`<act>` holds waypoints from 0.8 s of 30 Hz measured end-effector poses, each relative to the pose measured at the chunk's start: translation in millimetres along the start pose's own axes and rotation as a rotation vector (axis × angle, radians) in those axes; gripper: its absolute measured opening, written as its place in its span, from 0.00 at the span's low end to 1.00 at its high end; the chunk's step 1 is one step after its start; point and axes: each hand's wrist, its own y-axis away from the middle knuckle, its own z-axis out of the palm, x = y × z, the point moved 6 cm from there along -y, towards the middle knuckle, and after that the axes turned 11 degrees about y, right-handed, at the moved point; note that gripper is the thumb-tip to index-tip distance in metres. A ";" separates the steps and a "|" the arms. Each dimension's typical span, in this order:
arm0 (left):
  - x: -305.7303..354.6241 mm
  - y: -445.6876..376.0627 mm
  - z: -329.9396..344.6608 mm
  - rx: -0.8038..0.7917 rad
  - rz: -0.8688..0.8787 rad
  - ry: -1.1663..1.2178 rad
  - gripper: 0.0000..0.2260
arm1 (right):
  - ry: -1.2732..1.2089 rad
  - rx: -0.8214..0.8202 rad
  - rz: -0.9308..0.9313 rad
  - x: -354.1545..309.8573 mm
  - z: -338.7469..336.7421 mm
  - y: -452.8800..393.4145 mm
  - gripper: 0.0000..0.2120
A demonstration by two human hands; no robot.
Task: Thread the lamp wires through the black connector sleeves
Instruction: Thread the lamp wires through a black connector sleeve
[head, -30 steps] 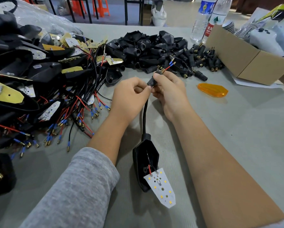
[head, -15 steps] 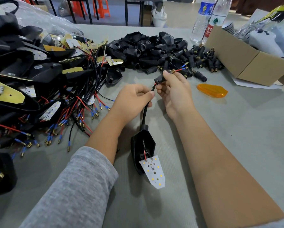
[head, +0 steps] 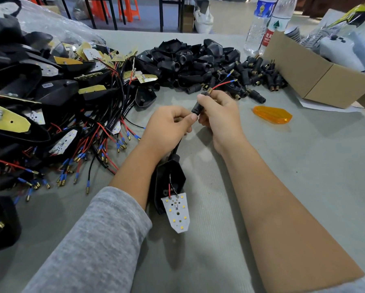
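Right fingers (head: pixel 204 100): curled round the black sleeve (head: pixel 199 104), pinching it near its threaded brass end, which points up and away so the wires can exit freely.
Left fingers (head: pixel 191 118): closed on the cord just below the sleeve, thumb tip touching the sleeve's lower end; I judge this steadies the cord while it feeds in.
Right hand (head: pixel 219 117): raised above the desk, gripping the sleeve.
Left hand (head: pixel 166 127): beside the right, knuckles up, holding the cord.
Wires (head: pixel 223 83): a red one with a blue-collared terminal already sticks out past the brass end; a second wire is too small to make out clearly.
Cord (head: pixel 177 145): black, running from the left hand down to the lamp, fairly taut.
Lamp (head: pixel 170 182): black housing lying on the desk between the forearms, its white LED board (head: pixel 177 212) hanging out on short leads, left loose so the cord can slide.
Progress: by my reckoning the threading on this unit is nearly done; the sleeve looks ready to be seated down the cord.
Sleeve pile (head: pixel 257 75): spare black sleeves heaped beyond the hands, within easy reach.
Lamp heap (head: pixel 50 115): wired lamps piled at the left, terminals spilling toward the hands.
Orange lens (head: pixel 272 114): lying alone on the desk (head: pixel 304 187), right of the hands.
Box (head: pixel 316 81): cardboard, far right.
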 end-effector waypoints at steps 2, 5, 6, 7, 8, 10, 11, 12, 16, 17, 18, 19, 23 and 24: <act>1.5 1.0 -3.0 0.044 0.013 0.013 0.07 | -0.004 -0.021 -0.008 0.5 2.6 0.4 0.04; 4.2 1.9 -6.3 0.100 0.029 0.029 0.04 | -0.023 -0.014 -0.032 -0.5 2.2 -0.4 0.02; 4.0 2.4 -6.7 0.115 0.022 0.047 0.05 | -0.028 -0.011 -0.039 -0.7 1.6 -1.0 0.04; 3.5 2.8 -7.3 0.127 0.012 0.064 0.08 | -0.031 -0.018 -0.045 -0.9 1.4 -1.4 0.05; 2.8 3.0 -8.1 0.132 0.003 0.078 0.11 | -0.027 -0.034 -0.053 -1.1 2.0 -1.0 0.05; 2.6 3.0 -8.9 0.126 0.000 0.080 0.14 | -0.019 -0.065 -0.057 -1.2 4.0 0.2 0.03; 2.9 3.0 -9.0 0.119 0.002 0.074 0.14 | -0.027 -0.068 -0.048 -1.2 4.4 0.4 0.03; 3.2 3.0 -9.2 0.114 0.003 0.069 0.13 | -0.045 -0.062 -0.037 -1.1 3.8 0.1 0.04; 4.6 2.0 -7.9 0.089 -0.024 0.062 0.07 | -0.082 -0.006 0.005 1.9 -1.7 -2.7 0.08; 4.4 1.4 -7.0 0.067 -0.045 0.065 0.06 | -0.092 0.019 0.020 3.8 -3.8 -3.7 0.08; 4.0 1.1 -6.0 0.034 -0.064 0.060 0.06 | -0.111 0.049 0.037 5.5 -6.4 -4.6 0.08; 3.2 0.8 -4.5 -0.004 -0.079 0.050 0.06 | -0.140 0.081 0.056 6.9 -9.1 -5.6 0.08; 0.9 0.4 -4.0 -0.103 -0.105 0.061 0.10 | -0.265 0.121 0.110 8.0 -14.0 -6.9 0.07; 0.4 0.0 -4.3 -0.118 -0.103 0.065 0.10 | -0.258 0.108 0.107 7.5 -13.2 -6.7 0.08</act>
